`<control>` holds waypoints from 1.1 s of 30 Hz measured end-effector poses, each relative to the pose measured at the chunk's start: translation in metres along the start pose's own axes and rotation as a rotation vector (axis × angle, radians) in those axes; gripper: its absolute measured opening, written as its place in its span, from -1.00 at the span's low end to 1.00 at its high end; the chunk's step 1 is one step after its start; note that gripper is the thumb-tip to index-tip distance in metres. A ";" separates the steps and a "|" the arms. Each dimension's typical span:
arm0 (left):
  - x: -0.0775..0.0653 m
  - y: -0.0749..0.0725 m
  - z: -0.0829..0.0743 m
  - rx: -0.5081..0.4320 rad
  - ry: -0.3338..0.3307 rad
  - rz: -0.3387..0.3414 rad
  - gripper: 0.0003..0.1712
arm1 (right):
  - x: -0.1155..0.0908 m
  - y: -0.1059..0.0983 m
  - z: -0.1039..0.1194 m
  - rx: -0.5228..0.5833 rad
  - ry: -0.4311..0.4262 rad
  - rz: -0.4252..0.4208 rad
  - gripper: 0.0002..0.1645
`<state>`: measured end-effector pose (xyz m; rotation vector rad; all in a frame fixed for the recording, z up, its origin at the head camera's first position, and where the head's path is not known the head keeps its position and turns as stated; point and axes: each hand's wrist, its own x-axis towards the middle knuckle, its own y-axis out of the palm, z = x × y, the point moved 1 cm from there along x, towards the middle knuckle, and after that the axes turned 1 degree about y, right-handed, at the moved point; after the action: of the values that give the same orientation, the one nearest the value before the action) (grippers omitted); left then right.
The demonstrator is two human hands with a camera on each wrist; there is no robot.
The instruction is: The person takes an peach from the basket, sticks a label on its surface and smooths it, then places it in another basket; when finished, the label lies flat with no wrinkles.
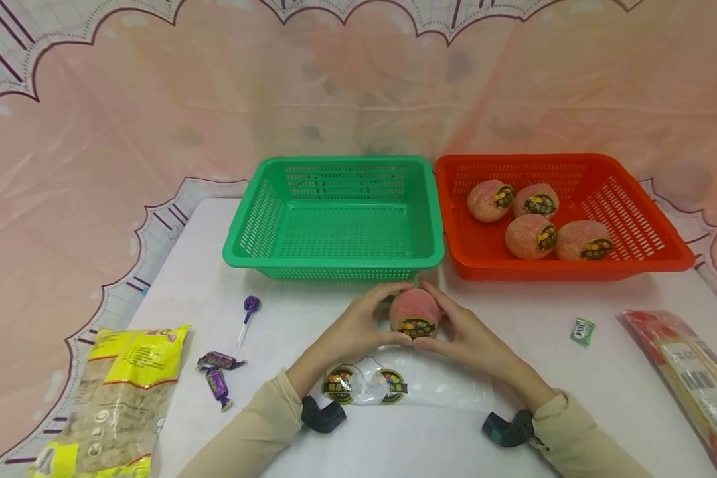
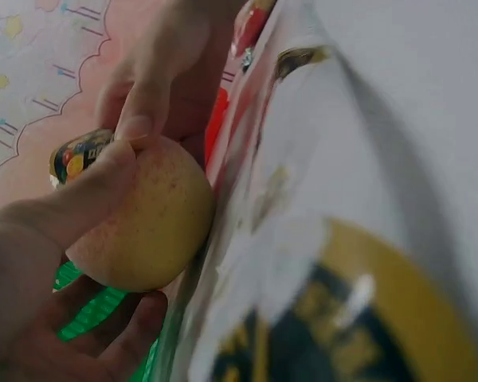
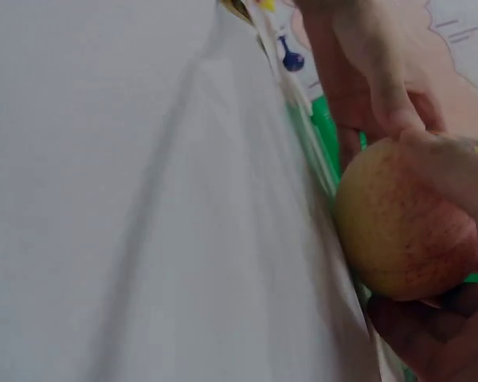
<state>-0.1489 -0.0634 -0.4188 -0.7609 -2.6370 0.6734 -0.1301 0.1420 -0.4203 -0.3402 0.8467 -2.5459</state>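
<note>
A pink-yellow peach [image 1: 415, 305] is held between both hands at the front of the two baskets. My left hand [image 1: 358, 325] grips its left side, thumb toward me and fingers around the far side. From the right, my right hand [image 1: 472, 335] holds it the same way, the thumb tips meeting at the near side. A black-and-gold label [image 2: 81, 156] is on the peach beside the thumbs in the left wrist view. Just in front lies a clear plastic sheet [image 1: 448, 385] bearing two round labels [image 1: 392, 386].
Behind stand a green basket [image 1: 334, 261] and a red basket [image 1: 544, 269] with several labelled peaches [image 1: 530, 237]. At left lie a lollipop [image 1: 251, 305], two purple-wrapped candies [image 1: 218, 385] and a yellow bag [image 1: 131, 372]. A green-wrapped candy [image 1: 582, 330] and long package [image 1: 693, 378] are at right.
</note>
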 end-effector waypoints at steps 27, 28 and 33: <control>0.005 -0.001 -0.033 -0.095 -0.001 -0.123 -0.28 | -0.017 -0.078 -0.044 1.639 0.338 -0.899 -0.69; 0.005 -0.003 -0.039 -0.107 0.001 -0.127 -0.30 | -0.018 -0.084 -0.046 1.662 0.328 -0.943 -0.69; 0.015 -0.011 -0.073 -0.181 0.033 -0.163 -0.32 | -0.023 -0.112 -0.053 1.737 0.301 -1.092 -0.57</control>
<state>-0.1351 -0.0378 -0.3496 -0.5899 -2.7184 0.3786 -0.1651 0.2604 -0.3945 0.2651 -2.0281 -3.0343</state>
